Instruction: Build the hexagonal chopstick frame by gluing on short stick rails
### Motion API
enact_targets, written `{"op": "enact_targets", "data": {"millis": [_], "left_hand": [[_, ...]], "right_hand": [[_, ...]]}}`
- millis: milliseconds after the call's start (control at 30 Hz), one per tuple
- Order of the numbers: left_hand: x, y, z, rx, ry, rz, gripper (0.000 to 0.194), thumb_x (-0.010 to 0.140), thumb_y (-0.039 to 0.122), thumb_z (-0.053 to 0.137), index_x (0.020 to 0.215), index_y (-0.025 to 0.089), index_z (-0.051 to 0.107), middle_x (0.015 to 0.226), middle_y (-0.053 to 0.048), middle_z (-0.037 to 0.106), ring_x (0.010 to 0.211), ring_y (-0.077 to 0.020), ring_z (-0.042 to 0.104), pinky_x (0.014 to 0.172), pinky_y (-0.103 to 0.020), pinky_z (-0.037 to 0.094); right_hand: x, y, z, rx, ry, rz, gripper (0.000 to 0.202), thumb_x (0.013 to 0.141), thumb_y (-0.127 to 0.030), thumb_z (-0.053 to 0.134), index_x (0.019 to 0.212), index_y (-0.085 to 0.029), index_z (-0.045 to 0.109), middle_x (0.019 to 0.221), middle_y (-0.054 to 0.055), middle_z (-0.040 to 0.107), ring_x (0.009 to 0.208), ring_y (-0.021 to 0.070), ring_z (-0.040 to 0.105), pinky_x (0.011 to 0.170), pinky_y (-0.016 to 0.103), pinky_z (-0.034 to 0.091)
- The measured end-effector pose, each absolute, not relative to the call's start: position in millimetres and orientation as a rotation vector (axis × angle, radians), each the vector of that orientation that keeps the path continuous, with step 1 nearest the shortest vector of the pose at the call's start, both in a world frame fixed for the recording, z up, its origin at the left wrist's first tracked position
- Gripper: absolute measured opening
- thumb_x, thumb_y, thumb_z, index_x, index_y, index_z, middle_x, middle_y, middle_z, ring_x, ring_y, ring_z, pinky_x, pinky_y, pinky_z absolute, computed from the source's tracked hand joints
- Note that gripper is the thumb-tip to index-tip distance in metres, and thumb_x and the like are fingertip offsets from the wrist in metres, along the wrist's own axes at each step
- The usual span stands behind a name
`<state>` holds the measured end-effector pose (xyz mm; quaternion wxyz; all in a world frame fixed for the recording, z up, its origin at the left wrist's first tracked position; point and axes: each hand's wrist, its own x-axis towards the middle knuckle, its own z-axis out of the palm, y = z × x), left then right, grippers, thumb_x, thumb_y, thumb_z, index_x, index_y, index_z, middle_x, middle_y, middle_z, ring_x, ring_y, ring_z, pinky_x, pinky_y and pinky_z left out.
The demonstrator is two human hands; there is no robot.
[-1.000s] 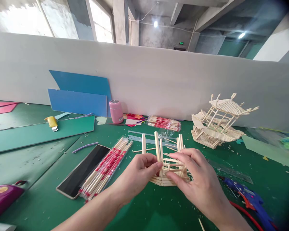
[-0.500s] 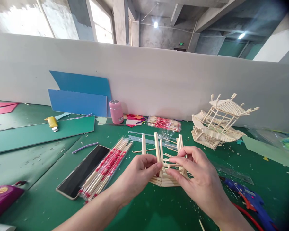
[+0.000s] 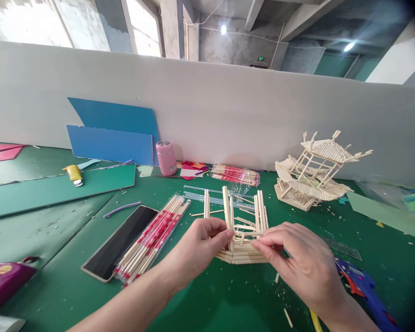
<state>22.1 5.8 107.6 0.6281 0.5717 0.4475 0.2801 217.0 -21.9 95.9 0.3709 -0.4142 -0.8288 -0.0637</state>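
Note:
A small frame of pale wooden sticks [image 3: 244,258] with upright posts rests on the green table, in front of me. My left hand [image 3: 209,240] is closed on one of its front posts, thumb and forefinger pressed to the wood. My right hand [image 3: 290,253] pinches the right end of a short thin stick [image 3: 251,234] that lies level across the front of the frame, between the posts. Its left end is beside my left fingertips. Loose sticks [image 3: 245,221] show behind the frame.
A finished stick pavilion [image 3: 323,170] stands at back right. Left of my hands lie bagged sticks [image 3: 155,237] and a phone [image 3: 119,244]. A blue glue gun [image 3: 363,286] is at right, a pink cup [image 3: 166,158] and a yellow cutter [image 3: 74,175] farther back.
My right hand has shifted right and slightly down, uncovering the right posts and the short stick. My left hand keeps its hold on the post. The view has tilted slightly.

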Motion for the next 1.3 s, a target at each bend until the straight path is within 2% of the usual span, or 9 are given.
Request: {"op": "enact_targets", "data": {"millis": [167, 267, 367, 467, 600, 700, 1300], "left_hand": [[23.2, 6.2, 103.9, 1.294, 1.002, 0.657, 0.023, 0.081, 0.034, 0.052, 0.07, 0.014, 0.055, 0.063, 0.002, 0.05, 0.06, -0.011, 0.042, 0.057, -0.024, 0.031], [25.9, 4.9, 103.4, 1.305, 1.0, 0.677, 0.024, 0.081, 0.033, 0.051, 0.067, 0.014, 0.054, 0.06, 0.004, 0.047, 0.057, -0.0102, 0.039, 0.055, -0.023, 0.029], [29.5, 1.3, 103.6, 1.305, 0.945, 0.691, 0.024, 0.081, 0.032, 0.051, 0.066, 0.015, 0.054, 0.06, 0.004, 0.046, 0.056, -0.0099, 0.038, 0.053, -0.023, 0.029], [32.5, -3.1, 101.9, 1.309, 0.939, 0.698, 0.024, 0.081, 0.032, 0.05, 0.063, 0.016, 0.051, 0.058, 0.004, 0.044, 0.056, -0.0102, 0.038, 0.053, -0.023, 0.029], [34.9, -7.8, 97.1, 1.368, 0.966, 0.66, 0.023, 0.082, 0.033, 0.049, 0.066, 0.016, 0.051, 0.065, 0.0, 0.051, 0.064, -0.0144, 0.047, 0.057, -0.025, 0.035], [36.6, -10.2, 95.1, 1.411, 0.982, 0.64, 0.026, 0.082, 0.036, 0.047, 0.068, 0.015, 0.052, 0.067, -0.002, 0.053, 0.065, -0.0153, 0.048, 0.058, -0.026, 0.036], [36.2, -14.5, 93.6, 1.487, 1.008, 0.63, 0.027, 0.084, 0.037, 0.046, 0.068, 0.016, 0.051, 0.067, -0.001, 0.053, 0.064, -0.0142, 0.045, 0.056, -0.024, 0.035]], "right_hand": [[209.9, -25.8, 96.9, -1.128, -2.18, -0.162, 0.023, 0.081, -0.025, 0.058, 0.06, -0.019, 0.05, 0.053, -0.002, 0.05, 0.05, 0.0124, 0.045, 0.049, 0.027, 0.034], [201.9, -32.4, 94.7, -1.188, -2.106, -0.101, 0.012, 0.081, -0.023, 0.057, 0.071, -0.019, 0.059, 0.059, 0.0, 0.054, 0.053, 0.0126, 0.049, 0.048, 0.026, 0.037], [194.7, -39.7, 88.4, -1.26, -1.972, -0.081, 0.007, 0.081, -0.02, 0.056, 0.079, -0.019, 0.062, 0.062, 0.0, 0.053, 0.051, 0.0119, 0.048, 0.046, 0.024, 0.038], [190.0, -45.6, 80.7, -1.326, -1.888, -0.006, 0.006, 0.08, -0.018, 0.055, 0.077, -0.019, 0.06, 0.06, -0.001, 0.049, 0.049, 0.0105, 0.047, 0.046, 0.022, 0.038], [184.8, -51.8, 73.1, -1.389, -1.738, 0.022, 0.007, 0.079, -0.018, 0.056, 0.072, -0.018, 0.058, 0.057, -0.003, 0.043, 0.048, 0.0097, 0.045, 0.045, 0.021, 0.038], [180.9, -55.7, 70.0, -1.402, -1.643, 0.025, 0.009, 0.079, -0.017, 0.055, 0.07, -0.018, 0.058, 0.056, -0.004, 0.04, 0.047, 0.0094, 0.043, 0.044, 0.02, 0.037], [176.9, -59.1, 66.0, -1.397, -1.594, 0.018, 0.014, 0.079, -0.017, 0.055, 0.065, -0.017, 0.056, 0.054, -0.004, 0.039, 0.045, 0.0077, 0.041, 0.044, 0.018, 0.036]]}}
